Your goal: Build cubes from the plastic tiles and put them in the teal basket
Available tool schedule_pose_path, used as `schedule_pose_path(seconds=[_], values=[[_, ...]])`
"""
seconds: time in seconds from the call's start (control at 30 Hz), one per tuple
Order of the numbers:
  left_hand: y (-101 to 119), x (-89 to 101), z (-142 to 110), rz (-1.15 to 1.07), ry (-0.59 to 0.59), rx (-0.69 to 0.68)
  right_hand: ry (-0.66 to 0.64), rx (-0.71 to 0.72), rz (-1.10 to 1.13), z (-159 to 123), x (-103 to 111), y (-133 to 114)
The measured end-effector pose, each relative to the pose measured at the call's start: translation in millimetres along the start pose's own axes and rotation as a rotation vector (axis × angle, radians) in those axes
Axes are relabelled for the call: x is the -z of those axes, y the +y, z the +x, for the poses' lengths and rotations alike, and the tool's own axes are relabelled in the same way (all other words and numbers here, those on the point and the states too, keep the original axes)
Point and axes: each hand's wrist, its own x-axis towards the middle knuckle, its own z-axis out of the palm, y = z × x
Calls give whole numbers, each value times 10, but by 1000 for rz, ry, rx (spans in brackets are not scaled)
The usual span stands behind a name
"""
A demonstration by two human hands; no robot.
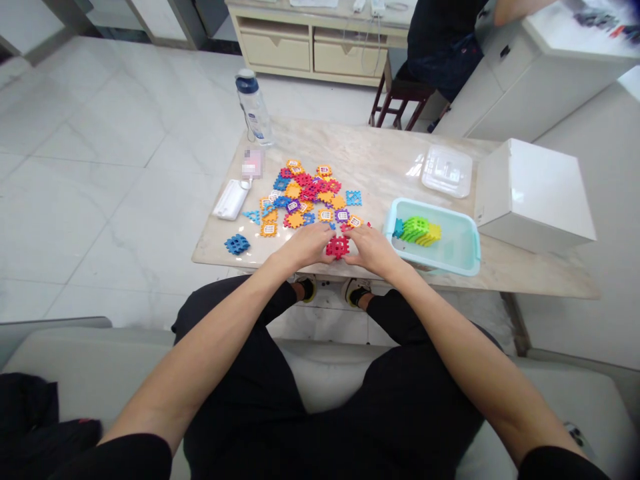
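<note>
My left hand [313,245] and my right hand [369,249] are closed from either side on red interlocking building pieces [337,247] at the table's near edge. How many red pieces are between my fingers I cannot tell. Just beyond my hands spreads a loose heap of notched plastic pieces [293,191] in orange, red, blue and purple, some with white window patterns. A small stack of dark blue pieces [237,244] lies apart on the left. To the right of my right hand, a light-blue plastic bin [463,250] holds green [416,229], yellow and teal pieces.
On the table [380,163] stand a water bottle [257,110] at the far left corner and a white box [540,193] on the right. A white device [232,199] lies left, a clear lid [447,171] behind the bin. Another person [443,43] sits on a stool beyond.
</note>
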Motion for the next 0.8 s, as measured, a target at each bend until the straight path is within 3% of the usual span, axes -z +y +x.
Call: schedule_pose_path(seconds=[0.13, 0.33, 0.57, 0.8], values=[[-89, 68, -59, 7, -58, 58, -55, -4, -26, 49, -48, -19], [-305, 304, -175, 88, 45, 273, -54, -56, -17, 56, -104, 27], [-319, 197, -303, 130, -130, 335, -46, -66, 23, 16, -248, 70], [-399, 135, -319, 98, -161, 319, -75, -94, 45, 75, -305, 84]])
